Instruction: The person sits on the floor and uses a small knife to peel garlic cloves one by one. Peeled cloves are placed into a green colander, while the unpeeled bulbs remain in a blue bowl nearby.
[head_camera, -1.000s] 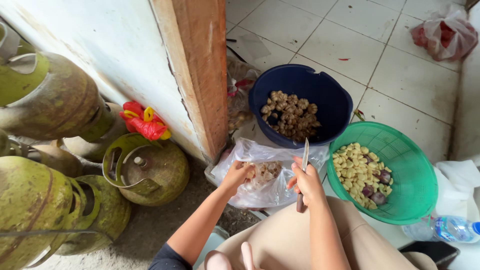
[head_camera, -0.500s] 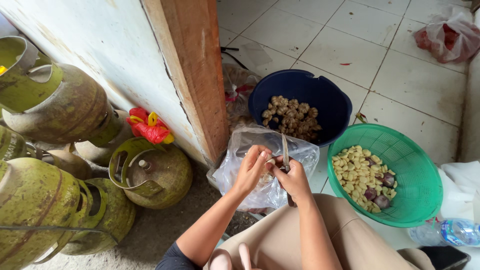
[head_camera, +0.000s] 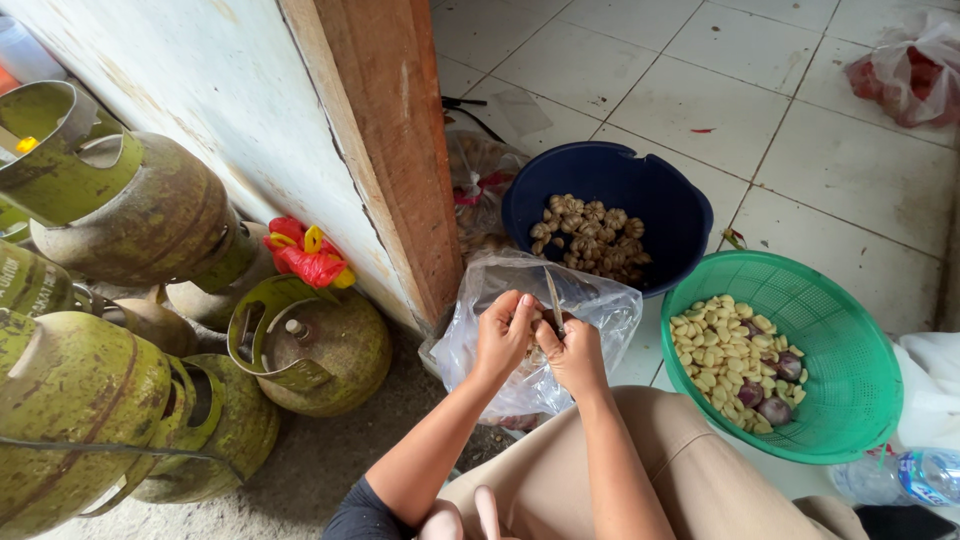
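My left hand (head_camera: 505, 333) pinches a garlic bulb, mostly hidden by the fingers, over a clear plastic bag (head_camera: 610, 312) of peelings. Close beside it, my right hand (head_camera: 575, 352) grips a small knife (head_camera: 553, 297) with the blade pointing up and away, against the bulb. Both hands meet above my lap in tan trousers. A dark blue basin (head_camera: 620, 180) with unpeeled garlic bulbs sits just beyond the bag. To the right stands a green mesh basket (head_camera: 860, 350) with peeled cloves and a few purple shallots.
A wooden post (head_camera: 385, 140) and white wall stand left of the bag. Several green gas cylinders (head_camera: 130, 220) crowd the left side, with a red and yellow wrapper (head_camera: 310, 255) among them. A plastic bottle (head_camera: 905, 477) lies at lower right; a red-filled bag (head_camera: 905, 65) is top right.
My hands came together over the bag: the left hand lifted a bulb from it and the knife hand moved in against it.
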